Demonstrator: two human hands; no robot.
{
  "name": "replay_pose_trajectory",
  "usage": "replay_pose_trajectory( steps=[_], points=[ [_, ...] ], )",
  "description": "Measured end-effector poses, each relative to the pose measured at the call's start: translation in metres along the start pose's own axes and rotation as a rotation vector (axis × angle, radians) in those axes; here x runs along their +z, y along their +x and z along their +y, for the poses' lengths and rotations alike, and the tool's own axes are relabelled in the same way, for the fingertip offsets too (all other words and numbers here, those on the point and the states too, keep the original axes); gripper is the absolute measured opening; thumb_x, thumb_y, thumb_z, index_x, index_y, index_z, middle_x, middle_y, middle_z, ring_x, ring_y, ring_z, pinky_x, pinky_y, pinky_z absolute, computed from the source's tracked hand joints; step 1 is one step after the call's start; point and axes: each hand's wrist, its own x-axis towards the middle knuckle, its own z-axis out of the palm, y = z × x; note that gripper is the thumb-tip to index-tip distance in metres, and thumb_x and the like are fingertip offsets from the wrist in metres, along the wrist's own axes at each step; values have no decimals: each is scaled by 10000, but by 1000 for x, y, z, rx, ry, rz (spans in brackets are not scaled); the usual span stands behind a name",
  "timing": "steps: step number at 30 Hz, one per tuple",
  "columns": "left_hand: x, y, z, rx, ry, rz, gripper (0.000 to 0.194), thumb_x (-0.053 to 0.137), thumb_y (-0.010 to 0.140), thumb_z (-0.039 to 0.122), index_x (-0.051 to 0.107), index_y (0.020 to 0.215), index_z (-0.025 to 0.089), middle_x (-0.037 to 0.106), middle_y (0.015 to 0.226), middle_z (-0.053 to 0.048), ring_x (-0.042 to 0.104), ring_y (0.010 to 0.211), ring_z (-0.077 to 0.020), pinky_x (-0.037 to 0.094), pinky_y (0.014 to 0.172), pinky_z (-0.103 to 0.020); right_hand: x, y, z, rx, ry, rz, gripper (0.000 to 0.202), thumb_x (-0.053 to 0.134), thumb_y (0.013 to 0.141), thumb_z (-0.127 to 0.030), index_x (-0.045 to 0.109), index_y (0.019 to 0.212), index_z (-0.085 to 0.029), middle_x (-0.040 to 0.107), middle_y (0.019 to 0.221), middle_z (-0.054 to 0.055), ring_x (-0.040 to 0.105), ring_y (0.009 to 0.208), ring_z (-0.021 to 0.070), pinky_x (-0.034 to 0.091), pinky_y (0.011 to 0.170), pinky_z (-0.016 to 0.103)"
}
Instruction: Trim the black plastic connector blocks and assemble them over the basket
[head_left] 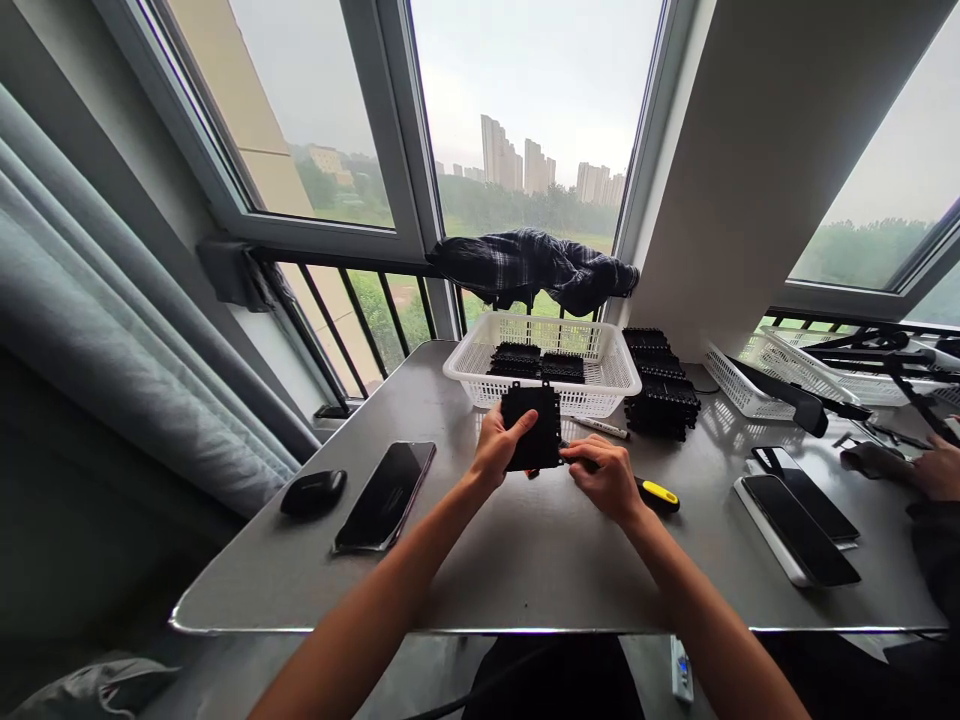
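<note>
A flat black square part (534, 425) with toothed edges is held up above the grey table, just in front of the white basket. My left hand (501, 445) is closed on its left side, the thumb lying across its face. At its lower right corner, my right hand (604, 472) is closed around a thin dark tool, mostly hidden by the fingers. A yellow and black handle (660, 495) shows just right of that hand; whether it belongs to the tool cannot be made out. Behind the part, the white basket (541, 397) holds similar black parts (516, 360).
Stacked black parts (661, 390) stand right of the basket, with a white marker (600, 428) before them. A black mouse (313, 493) and a phone (386, 497) lie left. More phones (799, 530) lie right, near another person's hand (941, 468). The table's front edge (525, 631) is near me.
</note>
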Motion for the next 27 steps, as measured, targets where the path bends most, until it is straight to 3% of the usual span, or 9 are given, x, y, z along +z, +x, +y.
replay_pose_trajectory(
  steps=[2,5,9,12,14,17,20,23,27],
  points=[
    [1,0,-2,63,86,-4,489,761,671,432,582,1038,163,697,937,-68,667,830,-229,543,755,-356,-4,0,2,79,-19,13,263,458,726,-106,683,637,-210,668,655,13,622,636,166,492,634,276],
    [0,1,-6,224,265,123,416,755,677,379,588,1003,183,690,949,-55,645,895,-230,504,836,-353,-7,-2,5,186,-17,9,299,398,729,-126,588,509,-198,561,508,-3,540,511,143,409,536,252],
    [-7,4,-11,316,448,159,181,709,696,271,546,755,218,693,852,-29,623,845,-229,467,853,-369,-3,-2,4,233,194,-161,262,456,826,-233,713,796,-190,689,742,24,638,704,183,465,668,281],
    [-8,3,-10,429,491,111,191,598,728,150,473,607,228,708,852,-36,604,930,-242,415,938,-399,1,2,7,342,366,-63,388,434,923,-441,691,1085,-199,706,1029,79,643,978,232,483,813,343],
    [-7,0,-8,507,530,86,231,541,720,94,448,556,227,713,900,-44,572,1051,-253,364,1006,-420,3,3,13,452,523,1,510,393,926,-561,682,1104,-181,708,981,95,655,911,227,500,745,334],
    [-4,-7,-8,572,615,-36,246,554,694,72,453,524,219,689,1121,-41,463,1245,-266,275,1091,-441,4,5,19,573,764,-79,529,543,824,-628,691,1053,-174,677,796,50,604,637,167,466,553,272],
    [0,-10,-11,574,610,-79,98,625,712,135,611,711,232,541,1387,-43,335,1374,-279,197,1145,-445,2,6,21,623,866,-168,450,723,703,-538,700,979,-183,616,705,-2,453,480,94,365,446,225],
    [3,-6,-16,492,404,12,430,632,779,265,560,1201,227,378,1510,-107,321,1399,-277,246,1135,-437,-1,7,22,676,891,-75,426,781,649,-463,686,956,-183,601,684,-24,385,438,65,318,425,212],
    [3,1,-24,156,99,-174,565,563,839,456,464,1330,194,629,1232,-125,609,1118,-263,483,931,-386,-3,7,27,683,787,68,453,782,658,-442,657,1007,-181,652,727,-5,438,450,78,345,437,219]
  ],
)
